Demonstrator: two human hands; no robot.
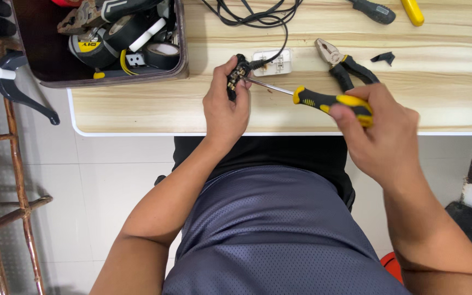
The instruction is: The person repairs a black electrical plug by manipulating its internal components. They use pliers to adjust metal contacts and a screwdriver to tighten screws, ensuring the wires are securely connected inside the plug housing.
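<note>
Though partly hidden, seemingly metal-pronged black plug (pixel 238 72).

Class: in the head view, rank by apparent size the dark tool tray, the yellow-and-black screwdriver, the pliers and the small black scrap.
1. Dark tool tray
2. Yellow-and-black screwdriver; handle partly hidden by the right hand
3. Black-handled pliers
4. Small black scrap

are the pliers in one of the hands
No, the pliers lie on the table; the right hand holds a screwdriver, the left hand a plug.
</note>
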